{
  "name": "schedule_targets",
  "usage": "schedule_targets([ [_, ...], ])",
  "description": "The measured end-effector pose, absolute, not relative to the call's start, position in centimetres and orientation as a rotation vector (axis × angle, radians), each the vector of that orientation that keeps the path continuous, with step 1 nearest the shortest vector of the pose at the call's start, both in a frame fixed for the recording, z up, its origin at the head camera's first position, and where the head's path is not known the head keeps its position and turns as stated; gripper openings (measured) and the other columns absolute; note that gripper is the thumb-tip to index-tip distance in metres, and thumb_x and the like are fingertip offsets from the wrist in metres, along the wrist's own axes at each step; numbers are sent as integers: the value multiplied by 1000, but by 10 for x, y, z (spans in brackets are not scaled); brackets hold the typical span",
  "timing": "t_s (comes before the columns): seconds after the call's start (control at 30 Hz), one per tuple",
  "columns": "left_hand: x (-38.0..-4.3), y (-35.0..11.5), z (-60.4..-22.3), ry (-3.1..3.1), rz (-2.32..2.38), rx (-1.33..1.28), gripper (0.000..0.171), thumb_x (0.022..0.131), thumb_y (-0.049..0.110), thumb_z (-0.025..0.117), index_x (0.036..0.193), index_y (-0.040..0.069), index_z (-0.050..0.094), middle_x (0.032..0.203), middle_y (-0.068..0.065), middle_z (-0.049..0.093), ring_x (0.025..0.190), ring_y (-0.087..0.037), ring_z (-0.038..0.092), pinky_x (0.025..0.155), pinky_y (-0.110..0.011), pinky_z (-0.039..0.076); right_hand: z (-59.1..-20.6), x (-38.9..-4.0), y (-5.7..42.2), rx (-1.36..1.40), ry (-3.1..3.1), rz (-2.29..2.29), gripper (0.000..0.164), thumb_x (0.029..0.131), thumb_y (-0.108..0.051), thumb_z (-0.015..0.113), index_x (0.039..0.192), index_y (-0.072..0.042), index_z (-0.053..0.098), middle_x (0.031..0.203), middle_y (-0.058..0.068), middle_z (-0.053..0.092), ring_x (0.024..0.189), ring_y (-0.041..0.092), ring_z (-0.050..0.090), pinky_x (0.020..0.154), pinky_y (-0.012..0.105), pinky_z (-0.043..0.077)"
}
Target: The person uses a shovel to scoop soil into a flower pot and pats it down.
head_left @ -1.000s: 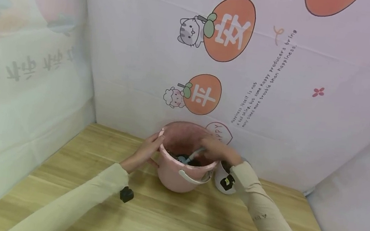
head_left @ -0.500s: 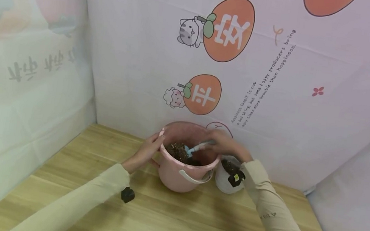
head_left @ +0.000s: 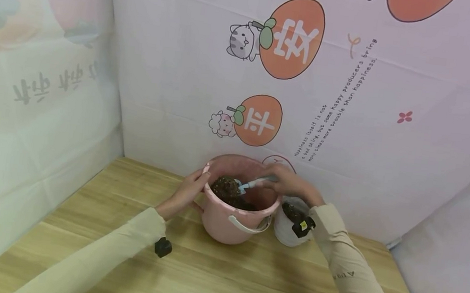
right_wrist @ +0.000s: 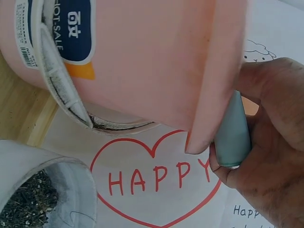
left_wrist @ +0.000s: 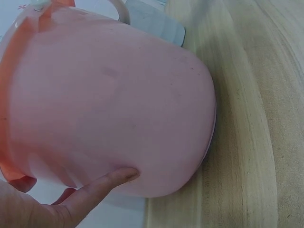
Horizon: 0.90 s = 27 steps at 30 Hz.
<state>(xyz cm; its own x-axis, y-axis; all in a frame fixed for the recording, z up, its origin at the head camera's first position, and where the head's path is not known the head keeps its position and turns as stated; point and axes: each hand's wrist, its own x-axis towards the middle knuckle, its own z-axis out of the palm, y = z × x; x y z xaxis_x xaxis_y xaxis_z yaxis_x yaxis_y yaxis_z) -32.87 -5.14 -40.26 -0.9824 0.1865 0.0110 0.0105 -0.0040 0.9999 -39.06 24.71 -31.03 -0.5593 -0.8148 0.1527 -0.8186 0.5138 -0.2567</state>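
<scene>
A pink bucket (head_left: 221,225) stands on the table against the back wall, dark soil (head_left: 225,188) inside it. My left hand (head_left: 186,190) holds its left rim; in the left wrist view a finger lies along the outer wall. Over the bucket's right side my right hand (head_left: 287,182) grips the handle of a small blue-and-white trowel (head_left: 249,185). The trowel's blade dips into the bucket at a clump of soil and is partly hidden. From the right wrist view, only the grey-green handle end (right_wrist: 233,137) shows in the curled fingers.
Right of the bucket, close beside it, stands a white pot (head_left: 288,234) with dark soil (right_wrist: 31,202) in it. The bucket's white carrying handle (head_left: 245,227) hangs down its front. Printed white cloth walls (head_left: 172,86) enclose the wooden table (head_left: 185,276) at the back and sides.
My right hand has shifted slightly up and right. The trowel has risen from deep in the bucket, bringing a clump of soil up into view at the left. The left hand stays on the rim.
</scene>
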Motion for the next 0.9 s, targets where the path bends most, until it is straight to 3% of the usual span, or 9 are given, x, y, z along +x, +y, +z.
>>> schedule_targets([
  [0.37,-326,-50,-406,2145,2174,178,52,110,37,45,156,11,45,154,-24,45,135,-48,49,66,-64,65,-304,-385,250,1299,-2744,485,15,96,-7,74,109,-4,81,98,7,72,93,23,64,87,47,57],
  [0.9,-324,-49,-404,2176,2191,181,55,109,36,46,159,13,43,154,-23,47,133,-46,52,61,-62,65,-309,-374,265,1193,-2700,447,17,95,-10,76,111,-6,81,96,5,75,89,20,62,82,39,52],
])
